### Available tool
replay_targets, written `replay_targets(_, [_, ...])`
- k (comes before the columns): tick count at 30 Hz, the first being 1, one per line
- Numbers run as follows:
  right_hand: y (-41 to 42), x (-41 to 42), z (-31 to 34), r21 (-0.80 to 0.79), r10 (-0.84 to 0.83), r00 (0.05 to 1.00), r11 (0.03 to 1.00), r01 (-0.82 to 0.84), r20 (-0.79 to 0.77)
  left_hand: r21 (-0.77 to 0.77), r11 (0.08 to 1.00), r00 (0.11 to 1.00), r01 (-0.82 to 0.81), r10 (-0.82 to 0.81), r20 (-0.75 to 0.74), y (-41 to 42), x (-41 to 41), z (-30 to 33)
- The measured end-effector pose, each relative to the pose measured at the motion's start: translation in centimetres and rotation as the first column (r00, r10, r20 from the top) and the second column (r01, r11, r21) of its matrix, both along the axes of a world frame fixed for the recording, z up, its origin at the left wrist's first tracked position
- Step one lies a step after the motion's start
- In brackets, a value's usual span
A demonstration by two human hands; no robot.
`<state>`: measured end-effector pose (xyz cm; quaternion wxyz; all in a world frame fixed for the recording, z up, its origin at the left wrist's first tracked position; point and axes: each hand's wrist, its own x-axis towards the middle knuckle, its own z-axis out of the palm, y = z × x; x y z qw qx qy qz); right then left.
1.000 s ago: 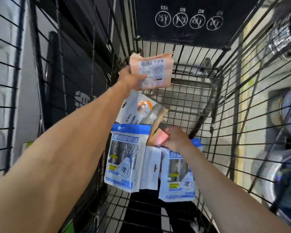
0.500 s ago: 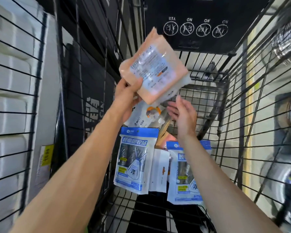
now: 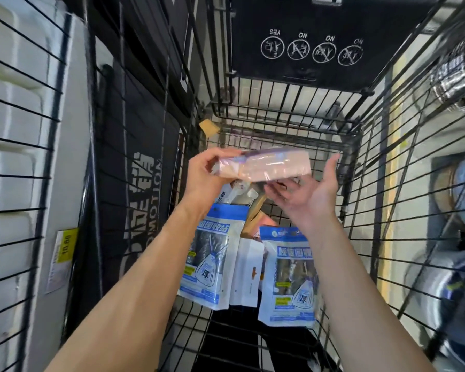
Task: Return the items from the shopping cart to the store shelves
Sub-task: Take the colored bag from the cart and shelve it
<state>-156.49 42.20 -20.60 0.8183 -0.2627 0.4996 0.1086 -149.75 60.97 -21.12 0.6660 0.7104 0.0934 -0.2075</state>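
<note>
Since half a second ago the pink pack [image 3: 269, 167] has tipped from upright, label facing the camera, to lying nearly flat and edge-on, and the right hand [image 3: 310, 194] has come up beneath it. From the head view, the left hand [image 3: 207, 175] grips the pack's left end, thumb on top and fingers curled under it, holding it above the cart [image 3: 279, 124]. The right hand is palm-up under the pack's right end, fingers spread wide and relaxed; whether they touch the wrapper cannot be told. The pack hangs near the centre of the view, over the other goods. Below it, toward 6 o'clock, two blue-and-white pouches lie on the cart floor: one [image 3: 212, 267] beneath the left forearm, the other [image 3: 290, 280] beside the right forearm, with a white sachet [image 3: 246, 275] between them. A brown packet [image 3: 254, 213] pokes up just under the hands. At 12 o'clock the cart's black flap [image 3: 312, 49] carries four round safety icons. At 9 o'clock, outside the wire wall, a yellow price tag [image 3: 65, 245] sits on a shelf edge.
</note>
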Motion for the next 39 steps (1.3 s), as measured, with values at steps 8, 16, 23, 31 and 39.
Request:
replay_targets(8, [-2.4, 1.2, -0.5, -0.229, 0.442, 0.888, 0.858, -0.46, -0.127, 0.211, 0.961, 0.969, 0.178, -0.208, 0.131, 1.6, -1.1, 0.4])
replay_targets(16, [-2.8, 4.4, -1.3, -0.624, 0.642, 0.746, 0.513, -0.59, -0.178, 0.693, 0.672, 0.908, 0.261, 0.074, -0.413, 3.3, -5.8, -2.3])
replay_targets(23, [0.2, 6.2, -5.4, -0.629, 0.852, 0.457, 0.212, -0.748, -0.255, 0.67, 0.564, 0.827, 0.482, -0.042, -0.56, 2.6, -5.1, -3.5])
replay_targets(31, [0.7, 5.3, -7.6, -0.557, 0.851, 0.403, 0.165, -0.814, -0.337, 0.454, 0.88, 0.74, 0.139, 0.212, -0.638, 3.7, -3.0, -8.1])
replay_targets(39, [-2.0, 3.2, -6.5, -0.555, 0.791, 0.582, 0.403, -0.728, -0.189, 0.213, 0.972, 0.878, -0.098, 0.185, -0.441, -0.6, -1.8, -2.2])
